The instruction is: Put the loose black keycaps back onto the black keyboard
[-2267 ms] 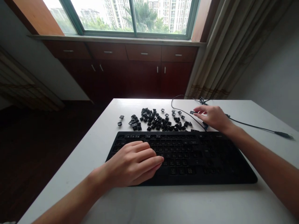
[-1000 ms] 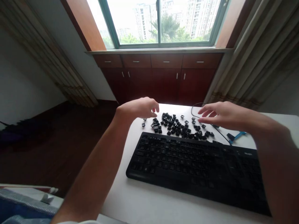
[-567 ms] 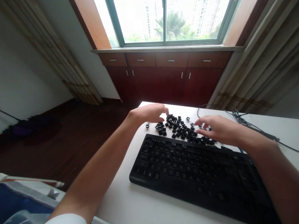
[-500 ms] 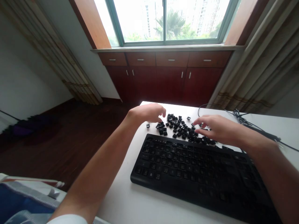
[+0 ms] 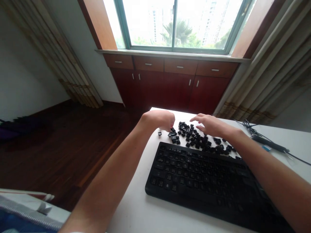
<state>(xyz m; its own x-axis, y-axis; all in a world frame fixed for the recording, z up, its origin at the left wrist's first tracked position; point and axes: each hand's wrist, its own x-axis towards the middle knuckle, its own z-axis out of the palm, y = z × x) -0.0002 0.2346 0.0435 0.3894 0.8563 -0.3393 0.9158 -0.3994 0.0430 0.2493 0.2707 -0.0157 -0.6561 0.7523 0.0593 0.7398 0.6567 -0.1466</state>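
One keyboard (image 5: 206, 176); left hand (image 5: 159, 120) and right hand (image 5: 212, 126) over one keycap pile (image 5: 194, 139).

Bright window (image 5: 173, 24), red-brown cabinets (image 5: 170, 85), dark floor (image 5: 60, 142)

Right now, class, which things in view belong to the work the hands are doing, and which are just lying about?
In the work: loose keycaps; left hand, curled at their left end; right hand, fingers spread over them; black keyboard beside them.
Lying about: cable on the table; small blue item near it; cabinets; curtains.
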